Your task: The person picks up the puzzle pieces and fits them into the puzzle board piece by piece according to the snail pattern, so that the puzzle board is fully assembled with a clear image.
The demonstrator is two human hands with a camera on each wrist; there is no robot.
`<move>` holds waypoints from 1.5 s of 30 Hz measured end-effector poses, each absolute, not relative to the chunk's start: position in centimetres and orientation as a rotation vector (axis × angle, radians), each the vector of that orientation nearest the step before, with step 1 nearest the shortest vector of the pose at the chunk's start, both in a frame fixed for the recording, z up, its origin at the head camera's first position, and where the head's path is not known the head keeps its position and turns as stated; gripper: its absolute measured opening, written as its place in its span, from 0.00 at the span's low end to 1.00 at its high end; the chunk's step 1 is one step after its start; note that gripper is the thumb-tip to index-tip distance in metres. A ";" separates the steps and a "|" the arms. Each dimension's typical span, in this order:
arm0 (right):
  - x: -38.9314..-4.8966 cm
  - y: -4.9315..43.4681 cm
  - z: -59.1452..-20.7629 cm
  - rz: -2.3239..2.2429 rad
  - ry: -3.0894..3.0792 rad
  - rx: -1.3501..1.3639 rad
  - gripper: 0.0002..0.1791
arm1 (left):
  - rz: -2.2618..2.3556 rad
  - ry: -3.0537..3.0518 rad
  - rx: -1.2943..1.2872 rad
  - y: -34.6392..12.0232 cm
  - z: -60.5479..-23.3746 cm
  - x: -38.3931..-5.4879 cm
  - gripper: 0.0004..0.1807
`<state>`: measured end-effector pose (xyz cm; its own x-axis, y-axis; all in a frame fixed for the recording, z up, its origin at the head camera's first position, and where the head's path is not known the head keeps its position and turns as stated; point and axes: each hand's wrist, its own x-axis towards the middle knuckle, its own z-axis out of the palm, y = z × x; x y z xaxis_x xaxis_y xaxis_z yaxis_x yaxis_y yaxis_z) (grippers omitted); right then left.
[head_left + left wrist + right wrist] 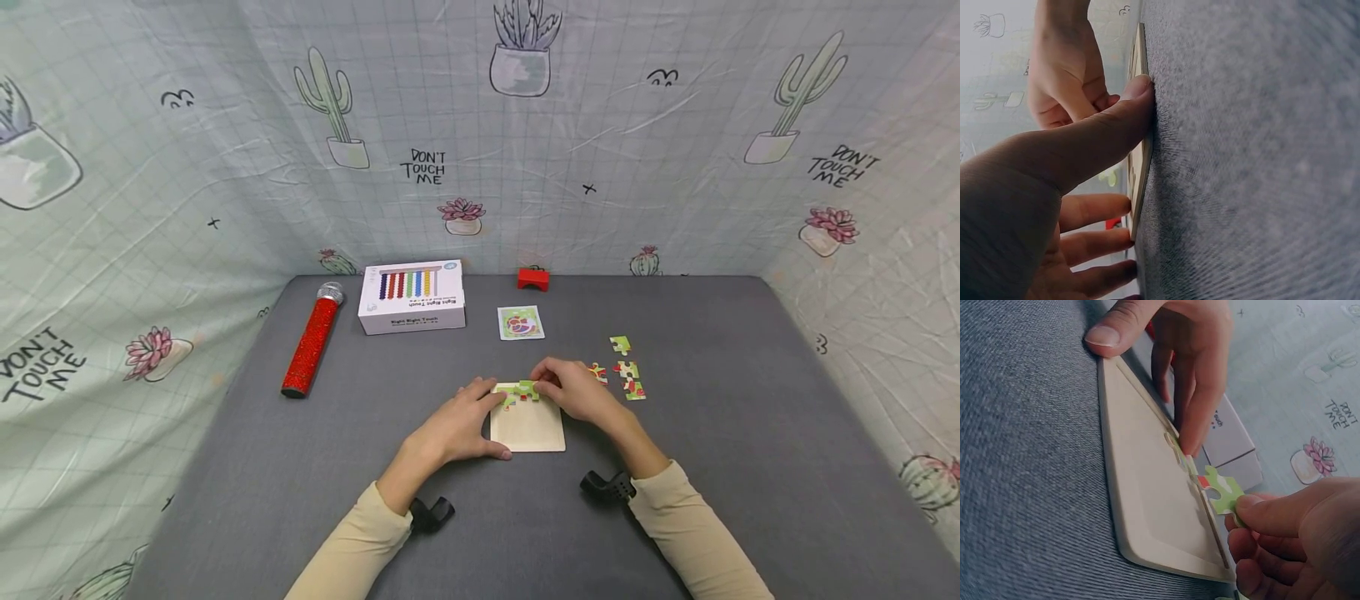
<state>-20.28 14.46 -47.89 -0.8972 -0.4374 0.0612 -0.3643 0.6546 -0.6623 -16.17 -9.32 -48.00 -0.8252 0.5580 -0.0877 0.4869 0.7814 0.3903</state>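
A pale wooden puzzle board (527, 429) lies flat on the grey table in front of the person. The left hand (459, 425) holds its left side, thumb at the near corner and fingers along the far-left edge. Green puzzle pieces (510, 392) sit in the board's far-left part, partly hidden by the left fingers. Thumb and fingers of the right hand (579, 392) pinch a green puzzle piece (1230, 492) with a white patch. In the right wrist view this piece is tilted over the far rim, close beside the pieces in the board.
Several loose puzzle pieces (627, 369) lie right of the board, some near the right hand. Behind the board is a square picture card (521, 322), with a red block (533, 279) farther back. A white box (412, 304) and a red microphone (311, 346) occupy the left.
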 end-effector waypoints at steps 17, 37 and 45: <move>-20.2 13.7 -48.8 -0.992 2.791 -0.720 0.06 | 0.539 2.762 0.829 -9.3 -47.8 -15.8 0.49; -20.3 13.7 -48.7 -0.968 2.813 -0.782 0.09 | 0.463 2.843 0.848 -8.8 -48.3 -15.7 0.44; -20.2 13.9 -48.6 -0.938 2.783 -0.790 0.13 | 0.430 2.874 0.873 -8.8 -48.5 -15.7 0.44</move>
